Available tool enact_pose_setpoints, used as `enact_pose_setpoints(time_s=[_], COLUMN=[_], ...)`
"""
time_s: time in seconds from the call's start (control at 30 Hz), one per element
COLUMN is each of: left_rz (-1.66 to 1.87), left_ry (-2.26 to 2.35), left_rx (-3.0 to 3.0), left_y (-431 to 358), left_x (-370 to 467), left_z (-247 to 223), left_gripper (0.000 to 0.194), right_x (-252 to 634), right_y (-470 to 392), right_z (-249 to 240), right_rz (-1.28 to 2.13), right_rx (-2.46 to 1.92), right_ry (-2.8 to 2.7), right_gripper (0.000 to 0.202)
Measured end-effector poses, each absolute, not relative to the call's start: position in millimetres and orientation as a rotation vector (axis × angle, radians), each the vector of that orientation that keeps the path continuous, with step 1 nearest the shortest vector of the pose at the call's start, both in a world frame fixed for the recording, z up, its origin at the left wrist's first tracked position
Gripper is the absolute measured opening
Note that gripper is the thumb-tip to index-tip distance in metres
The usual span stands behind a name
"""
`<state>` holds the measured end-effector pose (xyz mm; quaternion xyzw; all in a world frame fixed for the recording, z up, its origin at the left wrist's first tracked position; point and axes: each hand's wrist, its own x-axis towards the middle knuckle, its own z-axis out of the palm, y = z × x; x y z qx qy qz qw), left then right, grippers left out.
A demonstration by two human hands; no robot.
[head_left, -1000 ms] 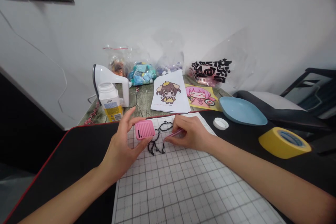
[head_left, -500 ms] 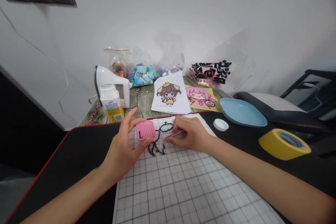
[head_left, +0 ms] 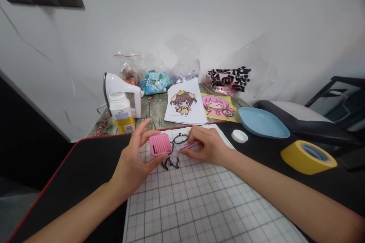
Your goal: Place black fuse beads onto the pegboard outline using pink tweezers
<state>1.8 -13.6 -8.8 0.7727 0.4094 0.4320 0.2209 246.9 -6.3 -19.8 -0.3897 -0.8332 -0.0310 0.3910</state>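
Note:
Between thumb and fingers, my left hand [head_left: 134, 159] grips a small pink ridged tray [head_left: 160, 144] with a few black beads in its grooves. My right hand [head_left: 208, 145] pinches pink tweezers [head_left: 188, 146], their tips down by the board just right of the tray. Black beads [head_left: 171, 164] form a curving outline on the white gridded pegboard [head_left: 188, 205]. Part of that outline is covered by the tray. Whether the tweezers' tips hold a bead is too small to tell.
Behind the board lie a printed character sheet [head_left: 185, 102] and a pink-haired picture [head_left: 218, 107]. At left stand a white bottle [head_left: 121, 112] and a white handled appliance [head_left: 119, 83]. A bottle cap [head_left: 239, 136], blue plate [head_left: 264, 121] and yellow tape roll [head_left: 308, 157] are at right.
The pink tray has shifted slightly right and down in my left hand, and its tilt differs a little. My right hand with the tweezers stays nearly in place.

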Motion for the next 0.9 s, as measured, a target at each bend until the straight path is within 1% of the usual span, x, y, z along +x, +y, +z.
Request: enact_pose_setpoints(time_s=[0.13,0.37,0.63,0.9], left_rz=[1.172,1.171,1.205,1.184], left_ry=[1.117,1.151,1.229,1.214], left_rx=[2.157,2.137,2.106,2.1], left_y=[-16.2,-16.3,-12.1,-12.4], left_x=[3.8,4.9,4.5,4.7], left_z=[-4.7,-6.0,-8.5,-6.6], left_gripper=[0.078,0.077,0.078,0.08], right_x=[246.2,247.3,249.9,249.0], right_y=[-6.9,-7.6,-7.4,-6.8], right_z=[-18.9,-18.2,-21.1,-20.3], right_rz=[-0.083,-0.085,-0.082,-0.063], right_rx=[-0.972,-0.967,-1.027,-1.031], right_ry=[-2.101,-2.068,-2.094,-2.151], right_gripper=[0.035,0.034,0.043,0.045])
